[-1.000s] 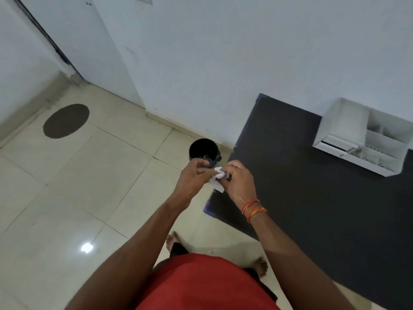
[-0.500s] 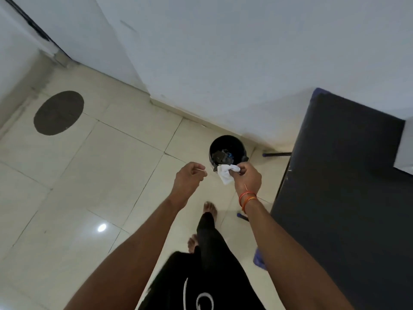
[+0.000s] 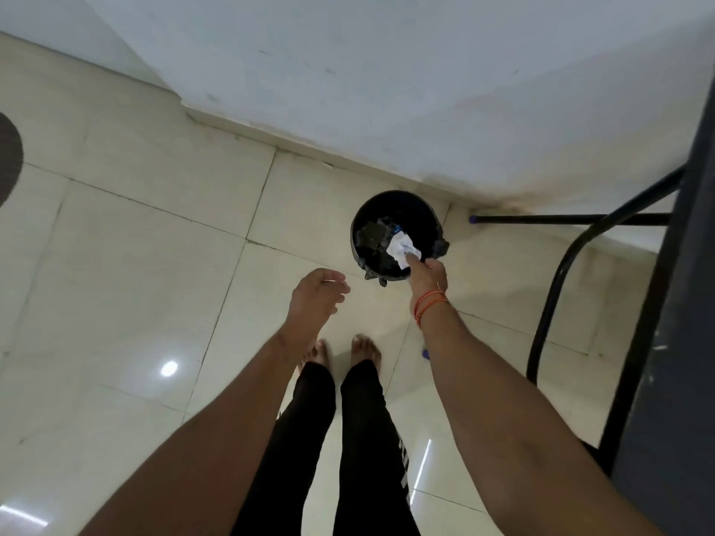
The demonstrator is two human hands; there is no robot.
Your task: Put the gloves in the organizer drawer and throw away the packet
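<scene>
A crumpled white packet [image 3: 402, 246] hangs over the mouth of a black round bin [image 3: 394, 210] that stands on the tiled floor by the wall. My right hand [image 3: 427, 275], with orange threads on the wrist, pinches the packet by its lower edge at the bin's near rim. My left hand [image 3: 315, 295] hovers left of the bin with fingers loosely apart and nothing in it. Dark scraps lie inside the bin. The gloves and the organizer drawer are out of view.
The dark table's edge [image 3: 681, 342] runs down the right side, with its black metal legs [image 3: 557, 303] beside the bin. A white wall rises behind the bin. My bare feet [image 3: 340, 352] stand on cream tiles just short of it.
I have stepped closer to the bin and look straight down. My right hand carried the packet forward over the bin's mouth. My left hand dropped away to the left, empty.
</scene>
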